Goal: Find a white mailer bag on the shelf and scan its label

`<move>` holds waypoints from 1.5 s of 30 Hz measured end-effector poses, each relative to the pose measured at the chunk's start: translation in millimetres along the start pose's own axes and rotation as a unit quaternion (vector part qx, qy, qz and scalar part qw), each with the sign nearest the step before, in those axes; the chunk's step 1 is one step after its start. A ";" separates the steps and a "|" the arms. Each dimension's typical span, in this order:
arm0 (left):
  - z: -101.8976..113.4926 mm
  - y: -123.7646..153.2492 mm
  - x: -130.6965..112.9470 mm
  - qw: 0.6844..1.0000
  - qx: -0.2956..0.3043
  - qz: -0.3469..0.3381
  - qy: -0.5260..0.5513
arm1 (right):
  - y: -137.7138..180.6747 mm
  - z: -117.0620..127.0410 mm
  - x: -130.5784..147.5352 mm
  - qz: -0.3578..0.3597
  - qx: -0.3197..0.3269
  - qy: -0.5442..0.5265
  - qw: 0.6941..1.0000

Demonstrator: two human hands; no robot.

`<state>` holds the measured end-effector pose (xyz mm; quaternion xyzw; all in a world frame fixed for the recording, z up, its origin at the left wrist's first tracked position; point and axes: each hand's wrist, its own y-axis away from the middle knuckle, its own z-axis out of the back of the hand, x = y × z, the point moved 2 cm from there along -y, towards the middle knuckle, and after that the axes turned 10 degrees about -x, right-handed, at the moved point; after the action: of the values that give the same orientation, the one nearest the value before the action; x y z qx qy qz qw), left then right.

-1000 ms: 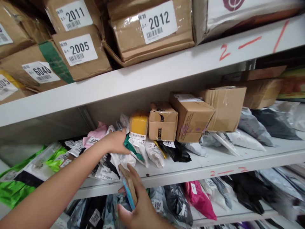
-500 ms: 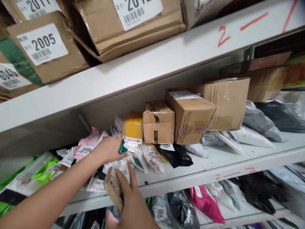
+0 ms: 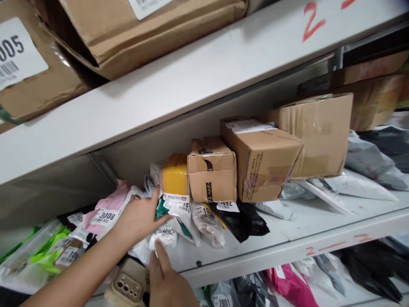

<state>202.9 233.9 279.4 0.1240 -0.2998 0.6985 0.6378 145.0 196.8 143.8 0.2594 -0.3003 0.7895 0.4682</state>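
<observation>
My left hand [image 3: 138, 218] reaches onto the middle shelf [image 3: 289, 230] and rests flat on a heap of small plastic mailer parcels [image 3: 179, 221], fingers spread against a white and green one. My right hand [image 3: 166, 279] comes up from the bottom edge, gripping a beige phone [image 3: 128, 288] with its camera lenses facing me, while its forefinger points at a white parcel with a number label [image 3: 164, 234]. A pink parcel marked 3008 [image 3: 105, 211] lies just left of my left hand.
Behind the mailers stand a yellow box [image 3: 175, 177] and three brown cartons [image 3: 262, 160]. Large labelled cartons [image 3: 134, 30] fill the upper shelf. Grey bags [image 3: 367, 166] lie at the right, green bags [image 3: 44, 253] at the left, more bags on the lower shelf [image 3: 287, 285].
The view has moved closer and lower. My right hand turned the phone so its back faces me and shifted left. My left hand slid slightly left and down on the parcels.
</observation>
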 end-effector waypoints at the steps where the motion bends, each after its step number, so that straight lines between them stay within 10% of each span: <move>1: -0.3 0.3 -0.2 1.000 -0.001 -0.002 -0.003 | -0.4 -5.4 0.1 -0.003 -0.008 -0.004 1.000; 9: -4.9 1.1 -0.1 1.000 -0.010 0.002 -0.012 | 1.0 -13.8 -0.3 -0.012 -0.015 -0.049 0.999; 22: -3.1 0.7 10.0 0.997 -0.022 0.011 0.071 | -2.5 14.7 -44.6 0.180 0.049 -0.164 0.969; 32: -9.7 3.2 23.7 0.975 -0.045 0.022 0.216 | 15.4 96.4 -37.4 0.101 0.061 -0.307 0.944; 37: -14.7 4.3 27.8 0.968 -0.050 0.033 0.244 | 14.6 101.1 -39.6 0.075 -0.009 -0.316 0.946; 45: -10.6 5.9 28.7 0.964 -0.016 -0.007 0.265 | 9.3 100.4 -28.0 0.071 0.089 -0.231 0.966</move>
<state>194.9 263.5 285.5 -0.0739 -0.1306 0.6968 0.7014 161.6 104.8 191.1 0.4534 -0.3461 0.7631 0.3039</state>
